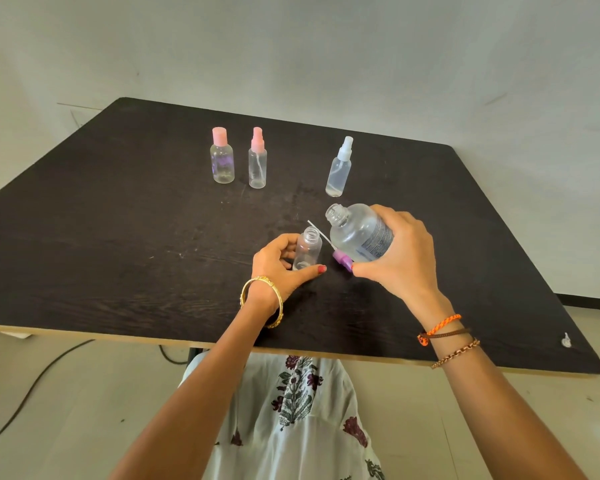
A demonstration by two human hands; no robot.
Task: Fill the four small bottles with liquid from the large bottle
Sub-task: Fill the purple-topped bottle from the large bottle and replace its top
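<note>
Dark brown wood-grain surface [118, 220]. Pink caps on far-left bottle [222, 157] and its neighbour [257, 161]; white sprayer on far-right bottle [339, 171]. Purple spray cap [342, 260] lying near. Gold bangle [261, 301], orange cord bracelet [442, 325], white floral-print dress [302, 420].

On the counter [118, 237], three capped bottles [257, 161] stand behind the open small bottle [307, 249]; large bottle [359, 233] just right.

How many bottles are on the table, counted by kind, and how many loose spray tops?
Small bottles with pink tops: 2
Small bottle with white sprayer: 1
Small open bottle: 1
Large open bottle: 1
Loose purple spray top: 1
Total: 6
</note>
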